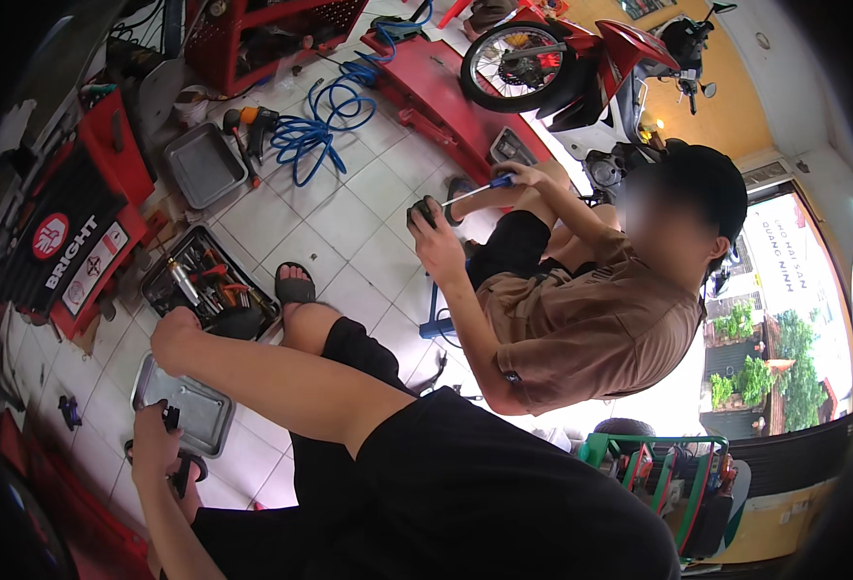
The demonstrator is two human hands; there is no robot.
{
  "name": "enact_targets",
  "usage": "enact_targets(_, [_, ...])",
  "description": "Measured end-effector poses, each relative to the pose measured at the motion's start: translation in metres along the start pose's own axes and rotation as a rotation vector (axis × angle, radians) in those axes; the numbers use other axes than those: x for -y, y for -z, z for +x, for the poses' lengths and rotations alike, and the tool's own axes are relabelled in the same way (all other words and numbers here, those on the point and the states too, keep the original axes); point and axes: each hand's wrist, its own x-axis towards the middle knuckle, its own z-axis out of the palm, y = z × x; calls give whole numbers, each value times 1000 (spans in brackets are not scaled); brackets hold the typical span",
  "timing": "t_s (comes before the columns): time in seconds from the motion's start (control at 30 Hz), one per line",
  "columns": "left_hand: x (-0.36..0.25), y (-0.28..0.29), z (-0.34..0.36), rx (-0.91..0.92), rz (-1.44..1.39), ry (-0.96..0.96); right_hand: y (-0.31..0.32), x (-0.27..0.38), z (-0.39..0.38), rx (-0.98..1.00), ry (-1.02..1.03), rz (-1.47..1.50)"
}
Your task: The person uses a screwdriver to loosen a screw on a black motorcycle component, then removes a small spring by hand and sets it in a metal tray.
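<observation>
Your left hand (156,447) is closed around a small black part (171,418), held just over the edge of a shallow grey pan (221,425) on the tiled floor (334,227). Your right hand (175,333) has its fingers curled at the near side of a dark tool tray (270,302), between that and the pan; its fingertips are hidden, so I cannot tell whether they pinch anything. The tool tray in front of you is crowded: a silver tube-shaped tool (184,285) lies toward its left, with red-handled tools (245,290) and other hand tools jumbled beside it. Beyond it sits another grey tray (204,166), with an orange-and-black drill (262,121) and a loose coil of blue hose (310,135) near it. To your right, a co-worker in a brown shirt (581,329) holds a blue-handled screwdriver (500,181) to a dark piece (424,209), and a green rack (682,440) holds mixed items too blurred to name
</observation>
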Motion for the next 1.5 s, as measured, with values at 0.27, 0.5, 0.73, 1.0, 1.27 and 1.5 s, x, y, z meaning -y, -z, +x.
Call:
enact_targets(0.27, [12, -8, 1, 20, 14, 11, -2, -3, 8, -19, 101, -17])
enact_targets(0.5, [11, -11, 2, -46, 14, -51, -16, -4, 24, 30, 110, -94])
enact_targets(0.73, [13, -8, -3, -16, 115, -38, 4, 7, 4, -49, 33, 65])
enact_targets(1.0, [8, -15, -3, -2, 115, 18, -9, -6, 57, -227, -68, 284])
enact_targets(1.27, [-25, -3, -4, 39, 59, -14, -62, 1, 169, -388, -158, 521])
enact_targets(1.5, [-14, 3, -17, 9, 30, -68, -81, 20, 169, -182, -247, 458])
